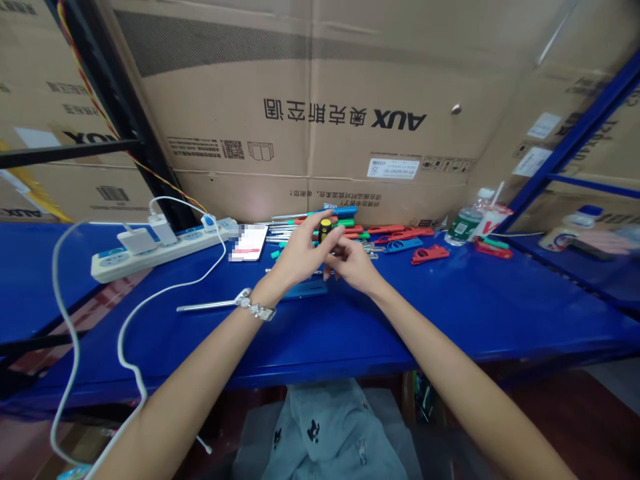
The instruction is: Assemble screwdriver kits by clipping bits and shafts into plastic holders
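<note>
Both hands meet above the middle of the blue table. A small yellow and black screwdriver handle [325, 229] stands out between them. My left hand [304, 250] has its fingers round the side of this handle. Close against it, my right hand [350, 261] has bent fingers, and what they hold, if anything, is hidden. Under and behind the hands lie several tools with blue, green and red handles, such as a blue handle [345, 211]. A blue flat piece [307, 288] lies below my left hand, and a metal rod [205, 307] lies left of it.
A phone [250, 243] and a white power strip [117, 263] with cables are at the left. Red plastic pieces [430, 255] and a blue one [403, 245] lie right of the hands. Farther right stand a bottle [465, 223] and a cup [493, 219]. Cardboard [310, 153] rises behind.
</note>
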Demonstrator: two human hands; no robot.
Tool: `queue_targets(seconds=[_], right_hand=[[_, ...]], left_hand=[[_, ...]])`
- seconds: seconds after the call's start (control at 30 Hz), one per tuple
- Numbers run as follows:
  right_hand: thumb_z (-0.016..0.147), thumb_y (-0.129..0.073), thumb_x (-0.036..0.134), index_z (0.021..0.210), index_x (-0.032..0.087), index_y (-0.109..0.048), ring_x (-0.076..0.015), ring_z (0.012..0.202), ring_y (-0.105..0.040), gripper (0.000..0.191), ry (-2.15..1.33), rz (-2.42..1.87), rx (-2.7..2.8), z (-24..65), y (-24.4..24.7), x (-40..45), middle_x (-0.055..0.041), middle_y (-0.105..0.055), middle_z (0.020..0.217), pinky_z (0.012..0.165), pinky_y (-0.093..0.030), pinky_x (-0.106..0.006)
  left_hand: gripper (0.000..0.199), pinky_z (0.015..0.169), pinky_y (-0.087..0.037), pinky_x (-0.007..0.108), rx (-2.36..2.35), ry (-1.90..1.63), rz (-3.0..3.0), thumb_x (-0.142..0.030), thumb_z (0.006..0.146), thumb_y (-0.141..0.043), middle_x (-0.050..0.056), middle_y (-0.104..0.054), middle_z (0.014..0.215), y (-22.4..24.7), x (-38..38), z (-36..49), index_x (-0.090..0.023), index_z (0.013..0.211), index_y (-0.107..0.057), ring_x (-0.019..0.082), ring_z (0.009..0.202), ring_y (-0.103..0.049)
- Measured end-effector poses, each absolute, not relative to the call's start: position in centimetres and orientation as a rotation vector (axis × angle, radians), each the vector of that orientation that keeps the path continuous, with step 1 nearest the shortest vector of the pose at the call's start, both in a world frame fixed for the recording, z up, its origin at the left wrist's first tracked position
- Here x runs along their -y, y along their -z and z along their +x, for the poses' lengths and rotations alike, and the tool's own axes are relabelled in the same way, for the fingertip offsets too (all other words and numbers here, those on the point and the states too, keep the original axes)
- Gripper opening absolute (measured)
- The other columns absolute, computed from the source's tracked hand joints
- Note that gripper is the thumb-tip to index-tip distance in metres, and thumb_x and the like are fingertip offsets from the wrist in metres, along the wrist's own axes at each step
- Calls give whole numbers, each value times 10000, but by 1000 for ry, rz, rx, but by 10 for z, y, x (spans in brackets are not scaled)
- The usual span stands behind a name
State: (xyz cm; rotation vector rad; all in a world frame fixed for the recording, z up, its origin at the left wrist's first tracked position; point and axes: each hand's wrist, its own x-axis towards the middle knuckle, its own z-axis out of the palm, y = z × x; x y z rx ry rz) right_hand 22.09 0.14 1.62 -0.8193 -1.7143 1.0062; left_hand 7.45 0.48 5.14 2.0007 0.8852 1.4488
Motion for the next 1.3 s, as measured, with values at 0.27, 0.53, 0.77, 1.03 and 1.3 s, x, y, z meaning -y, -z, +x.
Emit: queue_targets(seconds=[0.27,0.53,0.77,1.03,1.3], right_hand=[[783,-817,519,1031,249,-542,-174,455,-615,458,-936,-940,1625,218,-6,-2,41,-622,627,421,-461,-290],[855,-686,649,757,210,-609,-118,447,-495,457,-1017,-841,1808,231,-14,2,8,-614,598,412,-393,-259],[867,-713,585,741,204,-602,-133,482,-567,417,-949,-855,1789,228,-10,0,-1,-649,649,472,-487,-280],[812,-758,592,1011,220,-636,-126,453,-560,439,-1040,-825,1668,223,-13,6,20,-664,687,436,-459,-270],[819,-715,647,973,207,-626,-115,489,-593,475,-1245,-806,1619,226,-10,10,51,-561,697,461,-512,-273]], left_hand=[[238,735,-583,313,-842,-1619,1829,-392,856,-771,57,-750,843,-50,0,88,-181,916,-680,175,770,-711],[277,768,-594,327,-773,-1365,2054,-369,1019,-512,59,-753,915,-45,-3,81,-196,1062,-724,198,867,-719],[329,876,-566,363,-871,-1421,2154,-414,934,-659,93,-729,1069,-39,-2,52,-190,1175,-652,205,948,-685],[326,1007,-517,496,-944,-559,2612,-330,903,-706,118,-660,1229,-3,-1,0,-201,1203,-701,302,1151,-632],[285,916,-537,448,-988,-652,2661,-395,931,-722,104,-636,1073,10,5,6,-175,1113,-728,283,1050,-621]])
